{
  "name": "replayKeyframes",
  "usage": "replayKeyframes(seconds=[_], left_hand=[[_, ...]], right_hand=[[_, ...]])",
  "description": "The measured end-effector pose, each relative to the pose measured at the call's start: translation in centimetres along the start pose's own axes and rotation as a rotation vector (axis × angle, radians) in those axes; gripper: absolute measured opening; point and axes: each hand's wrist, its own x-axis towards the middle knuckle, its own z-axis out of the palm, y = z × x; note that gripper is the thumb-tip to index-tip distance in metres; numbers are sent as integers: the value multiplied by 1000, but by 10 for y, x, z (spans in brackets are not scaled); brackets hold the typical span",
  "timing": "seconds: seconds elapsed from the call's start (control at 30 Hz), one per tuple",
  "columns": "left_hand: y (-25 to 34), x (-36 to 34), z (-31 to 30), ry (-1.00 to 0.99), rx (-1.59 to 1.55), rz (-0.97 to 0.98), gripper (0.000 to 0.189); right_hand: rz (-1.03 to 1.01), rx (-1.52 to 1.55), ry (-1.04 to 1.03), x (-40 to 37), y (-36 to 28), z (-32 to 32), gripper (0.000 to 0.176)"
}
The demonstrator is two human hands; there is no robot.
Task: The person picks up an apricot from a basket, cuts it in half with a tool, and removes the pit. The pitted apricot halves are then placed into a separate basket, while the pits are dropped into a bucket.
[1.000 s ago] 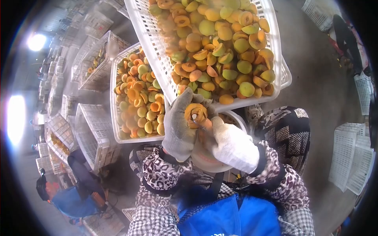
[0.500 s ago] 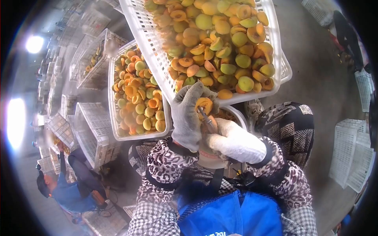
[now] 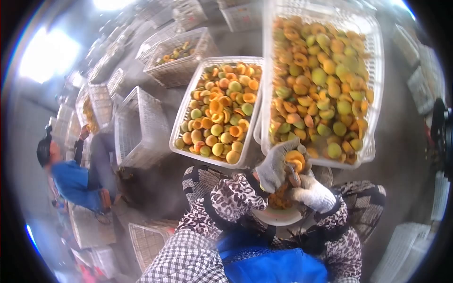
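Observation:
My left hand point(image 3: 274, 169), in a grey glove, grips a hollowed orange-yellow peach half point(image 3: 296, 159) at the near edge of the large crate. Close by, my right hand point(image 3: 317, 194), in a white glove, is closed around a small hand tool point(image 3: 293, 178). The tool's tip is at the fruit; its exact shape is partly hidden by my fingers. Below both hands sits a pale round tub point(image 3: 278, 218) holding orange scraps. In front stands the large white crate point(image 3: 377, 94) of green, yellow and orange peach halves.
Left of the large crate is a second white crate point(image 3: 181, 120) of hollowed peach halves. More plastic crates point(image 3: 160, 137) stand further left, one with some fruit in it. A person in blue point(image 3: 75, 181) sits at far left. Stacked crates point(image 3: 401, 250) line the right side.
The view has swung left, so crates and hands now appear further right and lower. Both hands still hold the fruit and tool; the tool tip is less visible.

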Motion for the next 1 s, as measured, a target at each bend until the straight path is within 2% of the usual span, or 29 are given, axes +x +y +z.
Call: replayKeyframes(seconds=[0.03, 0.1, 0.13, 0.17, 0.23, 0.27, 0.3, 0.33, 0.37, 0.4, 0.43, 0.47, 0.5, 0.57, 0.6, 0.67, 0.77, 0.83, 0.87, 0.9, 0.97, 1.0], left_hand=[[1, -8, -6, -96, 108, 57, 18], [-1, -13, -8, 34, 375, 164, 17], [-3, -10, -26, -120, 246, 152, 26], [-15, 2, -61, -110, 239, 168, 26], [-39, 25, -125, 50, 723, 662, 40], [7, -17, -46, 134, 130, 380, 20], [20, -17, -50, 133, 131, 384, 20], [30, -11, -59, 344, 284, 892, 22], [63, -11, -85, 436, 143, 842, 23], [96, -10, -111, 527, -9, 800, 24], [121, 2, -139, 811, 364, 909, 23], [140, 13, -160, 1115, 864, 982, 31], [157, 18, -169, 1317, 1256, 885, 44], [182, 26, -163, 1395, 1729, 530, 50], [194, 31, -166, 1392, 1732, 537, 50], [213, 42, -171, 1182, 1937, 73, 48], [236, 48, -160, 1113, 1995, 32, 41], [254, 64, -177, 1212, 1981, 401, 27], [269, 72, -178, 1236, 2010, 479, 25], [284, 81, -180, 1259, 2037, 561, 24], [315, 105, -189, 1334, 1990, 611, 29], [326, 115, -186, 1376, 2032, 559, 30]], right_hand=[[77, 12, -67, -3, -12, 4, 19], [75, 113, -138, 2, -9, 0, 25], [55, 192, -178, 4, -9, 3, 27], [39, 272, -219, 6, -9, 5, 30], [184, -220, -137, 13, 11, -7, 37], [255, -160, -281, 15, 24, -17, 38], [244, -691, -308, 16, 21, -8, 37], [216, -1032, -247, 17, 26, 6, 32], [187, -1369, -175, 13, 34, 16, 29], [210, -1268, -183, 12, 40, 15, 25], [225, -1175, -188, 15, 46, 11, 22], [-114, -1434, -320, 18, 60, -1, 22], [-472, -1665, -455, 21, 71, -13, 23], [-15, -1191, -106, 17, 61, 1, 29], [-34, -1227, -190, 19, 13, 22, 35], [87, -1265, -184, 18, 14, 18, 35], [327, -1309, -195, 22, 16, 15, 37], [495, -1019, -226, 30, 6, 10, 43], [500, -1007, -232, 34, 5, 9, 43], [394, -1065, -216, 36, 7, 7, 38], [179, -1175, -170, 34, 20, 5, 29], [188, -1170, -165, 8, 54, -13, 29]])
